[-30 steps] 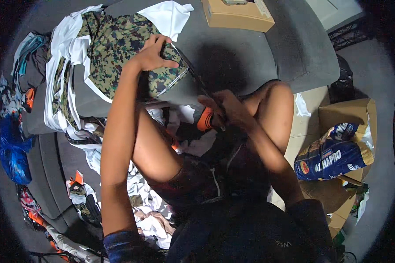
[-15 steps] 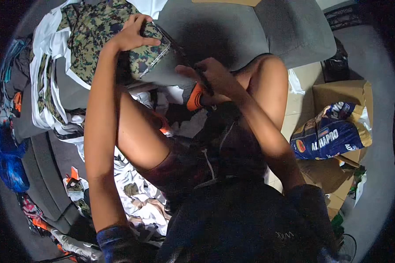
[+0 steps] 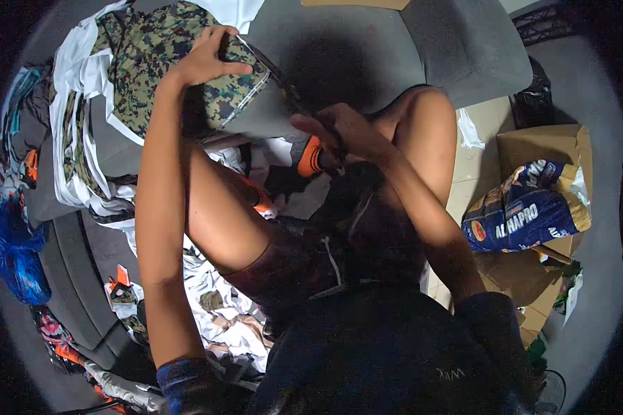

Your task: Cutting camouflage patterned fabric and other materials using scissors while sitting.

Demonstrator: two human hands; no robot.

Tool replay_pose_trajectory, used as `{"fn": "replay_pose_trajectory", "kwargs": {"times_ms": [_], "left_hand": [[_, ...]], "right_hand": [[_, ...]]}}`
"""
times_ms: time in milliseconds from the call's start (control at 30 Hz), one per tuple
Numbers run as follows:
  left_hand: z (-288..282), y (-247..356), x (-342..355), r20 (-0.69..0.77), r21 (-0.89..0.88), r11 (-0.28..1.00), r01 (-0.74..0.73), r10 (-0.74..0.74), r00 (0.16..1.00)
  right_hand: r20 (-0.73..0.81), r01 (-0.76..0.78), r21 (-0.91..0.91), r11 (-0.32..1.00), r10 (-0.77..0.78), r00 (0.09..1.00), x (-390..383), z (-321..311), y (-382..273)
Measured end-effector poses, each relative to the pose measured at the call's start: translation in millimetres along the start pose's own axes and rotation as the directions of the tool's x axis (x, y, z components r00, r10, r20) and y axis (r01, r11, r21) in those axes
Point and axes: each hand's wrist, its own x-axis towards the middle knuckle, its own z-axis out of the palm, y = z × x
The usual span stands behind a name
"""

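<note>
My left hand lies on a camouflage fabric piece, its thumb spread away from the fingers. Long dark scissors reach from my right hand toward the fabric's right edge, where a white line runs along the border. My right hand is closed around their handle, above my bent leg. Shadow hides part of the handle. The fabric rests on the grey sofa seat, with white and camouflage cloth layers hanging down on its left.
White and camouflage scraps lie on the floor beside my left leg. Farther left are a blue plastic bag and more cloth. At right, a cardboard box holds a dark blue printed sack. A black bag stands behind it.
My right hand has shifted slightly right with the scissors. My left hand stays at the same spot on the fabric. The whole view has drifted slightly.
</note>
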Motion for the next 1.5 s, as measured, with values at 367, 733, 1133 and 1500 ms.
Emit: {"fn": "replay_pose_trajectory", "kwargs": {"times_ms": [367, 733, 1133, 1500], "left_hand": [[1, -4, 5, -0.024, 0.04, 0.999, 0.017, -0.016, 1.0], [3, -6, 6, -0.049, 0.075, 0.997, 0.006, -0.002, 0.999], [0, -2, 6, -0.019, 0.115, 0.99, 0.08, -0.079, 0.997], [4, -5, 7, -0.056, 0.163, 0.983, 0.087, -0.079, 0.995]], "right_hand": [[-0.051, -0.004, -0.058, 0.998, 0.001, 0.999, 30, 1, 2], [-0.08, 0.059, -0.362, 0.93, -0.094, 0.992, 31, -1, -2], [0.037, -0.087, 0.017, 0.996, 0.086, 0.996, 15, -2, -10], [-0.008, 0.019, -0.107, 0.994, -0.02, 1.0, 41, -1, -12]]}}
